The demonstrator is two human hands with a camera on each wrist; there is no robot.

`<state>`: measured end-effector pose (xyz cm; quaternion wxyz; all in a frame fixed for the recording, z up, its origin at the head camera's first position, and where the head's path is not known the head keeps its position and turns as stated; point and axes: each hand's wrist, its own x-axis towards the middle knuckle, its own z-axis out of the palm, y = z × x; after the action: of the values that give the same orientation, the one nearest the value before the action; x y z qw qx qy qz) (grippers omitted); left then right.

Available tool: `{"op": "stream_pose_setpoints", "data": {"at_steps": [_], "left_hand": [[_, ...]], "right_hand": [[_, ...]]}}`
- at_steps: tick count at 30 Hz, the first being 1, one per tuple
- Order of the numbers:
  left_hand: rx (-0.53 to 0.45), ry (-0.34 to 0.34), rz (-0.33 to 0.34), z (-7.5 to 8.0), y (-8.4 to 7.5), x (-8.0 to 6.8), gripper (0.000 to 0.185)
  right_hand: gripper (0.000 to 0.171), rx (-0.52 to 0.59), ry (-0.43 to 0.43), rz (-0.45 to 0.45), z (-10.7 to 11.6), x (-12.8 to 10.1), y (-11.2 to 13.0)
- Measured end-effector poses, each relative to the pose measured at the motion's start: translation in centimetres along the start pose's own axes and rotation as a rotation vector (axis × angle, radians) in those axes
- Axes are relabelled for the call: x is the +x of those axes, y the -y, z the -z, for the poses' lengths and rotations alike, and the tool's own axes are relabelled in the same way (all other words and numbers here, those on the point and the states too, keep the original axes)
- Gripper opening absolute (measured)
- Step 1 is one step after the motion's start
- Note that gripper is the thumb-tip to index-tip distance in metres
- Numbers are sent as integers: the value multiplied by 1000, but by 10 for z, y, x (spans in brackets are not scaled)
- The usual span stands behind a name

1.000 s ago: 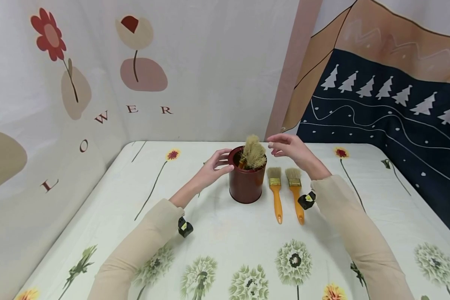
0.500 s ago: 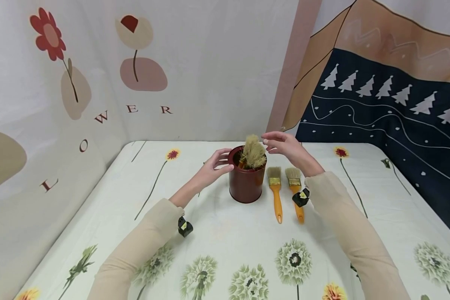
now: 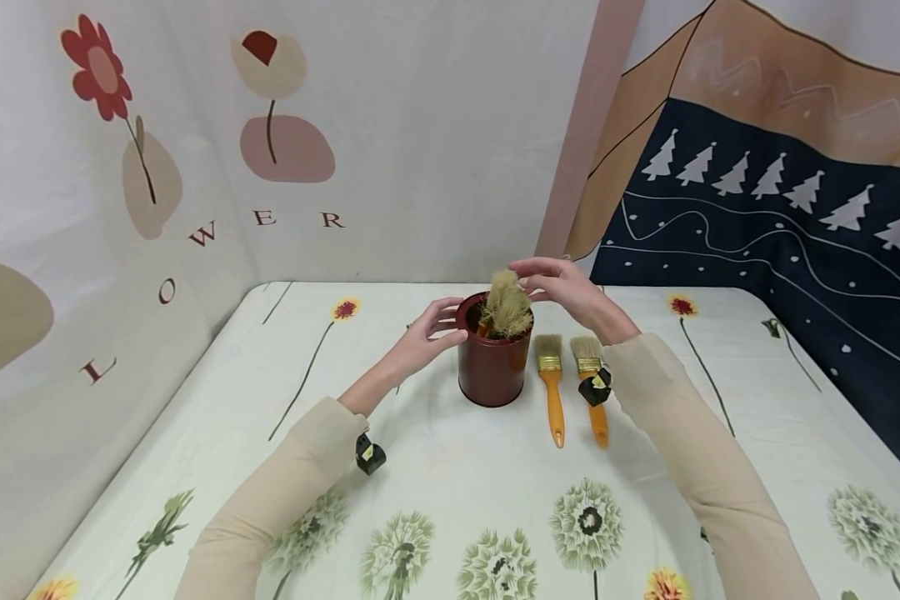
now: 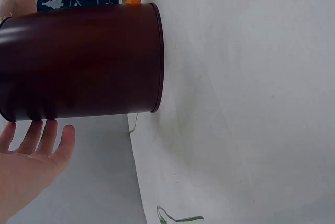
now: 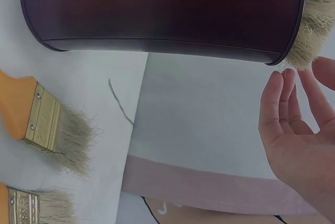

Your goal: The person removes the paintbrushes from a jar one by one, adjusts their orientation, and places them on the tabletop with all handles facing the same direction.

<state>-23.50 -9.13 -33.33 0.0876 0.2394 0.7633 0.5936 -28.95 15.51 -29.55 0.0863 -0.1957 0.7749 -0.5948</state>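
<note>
Your left hand (image 3: 427,333) steadies the red can (image 3: 492,367) at worktop centre, fingers relaxed on its 9 o'clock side. Right hand (image 3: 562,290) hovers open, empty, fingertips at the upright bristles (image 3: 506,303). Two brushes (image 3: 551,383) lie at 3 o'clock.

Two paint brushes with orange handles (image 3: 551,392) (image 3: 594,392) lie side by side on the surface (image 3: 450,492). Its cloth has flower pictures. A flower curtain (image 3: 195,142) hangs behind. A dark curtain with white trees (image 3: 780,217) hangs to the right.
</note>
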Motion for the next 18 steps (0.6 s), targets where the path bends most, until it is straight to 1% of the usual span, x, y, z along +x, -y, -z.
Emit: {"op": "stream_pose_setpoints", "data": {"at_steps": [13, 18], "left_hand": [[2, 0, 4, 0, 1, 0, 53], [-4, -2, 7, 1, 2, 1, 53]], "right_hand": [[34, -18, 36, 4, -1, 2, 0], [32, -48, 17, -4, -2, 1, 0]]}}
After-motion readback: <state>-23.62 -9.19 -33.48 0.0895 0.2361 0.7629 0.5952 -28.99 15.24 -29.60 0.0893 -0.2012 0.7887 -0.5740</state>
